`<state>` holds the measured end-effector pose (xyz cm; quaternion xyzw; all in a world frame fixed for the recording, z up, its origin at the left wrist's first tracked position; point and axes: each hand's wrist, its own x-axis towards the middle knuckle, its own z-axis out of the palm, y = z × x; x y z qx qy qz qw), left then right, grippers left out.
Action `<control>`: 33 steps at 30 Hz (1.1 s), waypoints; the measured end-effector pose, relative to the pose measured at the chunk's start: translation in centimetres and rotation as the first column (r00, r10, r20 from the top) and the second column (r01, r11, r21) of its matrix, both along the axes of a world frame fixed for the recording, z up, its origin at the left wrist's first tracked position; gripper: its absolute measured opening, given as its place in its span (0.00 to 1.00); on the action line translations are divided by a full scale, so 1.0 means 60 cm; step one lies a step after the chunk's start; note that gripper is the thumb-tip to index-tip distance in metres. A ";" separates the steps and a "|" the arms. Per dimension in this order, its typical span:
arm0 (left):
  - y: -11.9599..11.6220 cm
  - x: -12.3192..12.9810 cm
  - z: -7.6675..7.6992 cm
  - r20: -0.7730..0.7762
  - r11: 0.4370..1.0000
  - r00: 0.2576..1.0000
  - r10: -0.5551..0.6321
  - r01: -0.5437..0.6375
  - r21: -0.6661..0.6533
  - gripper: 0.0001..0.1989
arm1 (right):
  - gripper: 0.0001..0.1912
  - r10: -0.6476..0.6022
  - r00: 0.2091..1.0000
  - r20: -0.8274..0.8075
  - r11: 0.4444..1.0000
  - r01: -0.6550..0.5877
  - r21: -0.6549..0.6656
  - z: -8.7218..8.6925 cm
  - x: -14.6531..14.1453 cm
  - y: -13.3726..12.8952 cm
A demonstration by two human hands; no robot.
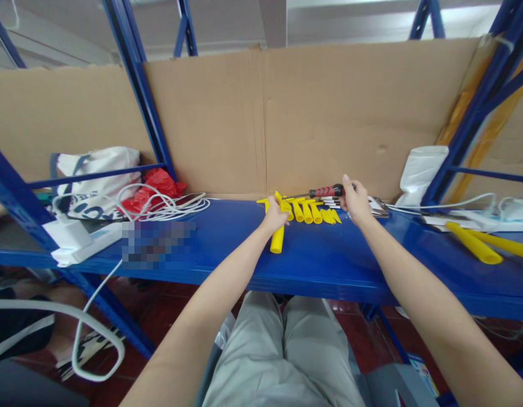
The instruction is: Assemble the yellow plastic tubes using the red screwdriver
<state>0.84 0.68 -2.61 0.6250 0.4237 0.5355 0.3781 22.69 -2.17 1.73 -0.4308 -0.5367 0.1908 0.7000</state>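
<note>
My right hand [355,199] is closed round the end of a screwdriver [325,193] with a red and black handle. Its thin shaft points left, and the tip comes close to the yellow plastic piece at my left hand; whether they touch is too small to tell. My left hand [276,216] is closed on a yellow tube [277,241], whose round end sticks out below the fingers. Just right of that hand, several short yellow tube pieces [315,213] lie in a row. Small pointed yellow pieces [330,216] lie beside them.
A cardboard wall [363,107] backs the blue bench [227,237]. White cables [176,208], a red plastic bag [159,186] and a power strip [95,243] lie left. Long yellow tubes [475,243] lie right, near a white pouch [422,175]. Blue posts [138,85] flank the bench.
</note>
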 end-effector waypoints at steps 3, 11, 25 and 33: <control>-0.001 0.000 0.000 0.010 1.000 1.000 -0.013 0.013 0.004 0.25 | 0.27 0.015 1.000 -0.022 1.000 -0.016 -0.020 -0.001 0.002 0.002; -0.003 -0.001 0.003 0.025 0.999 0.999 -0.035 0.035 -0.007 0.25 | 0.32 0.044 0.999 -0.031 0.998 -0.043 0.043 0.001 -0.006 -0.003; -0.003 0.001 0.002 0.002 0.999 0.999 -0.036 0.036 -0.006 0.25 | 0.25 0.019 0.999 -0.030 1.000 -0.018 0.013 0.000 -0.001 0.000; -0.001 0.000 0.001 0.011 0.999 0.999 -0.033 0.033 -0.016 0.25 | 0.24 0.048 0.998 -0.051 0.999 -0.049 -0.013 -0.002 0.003 0.004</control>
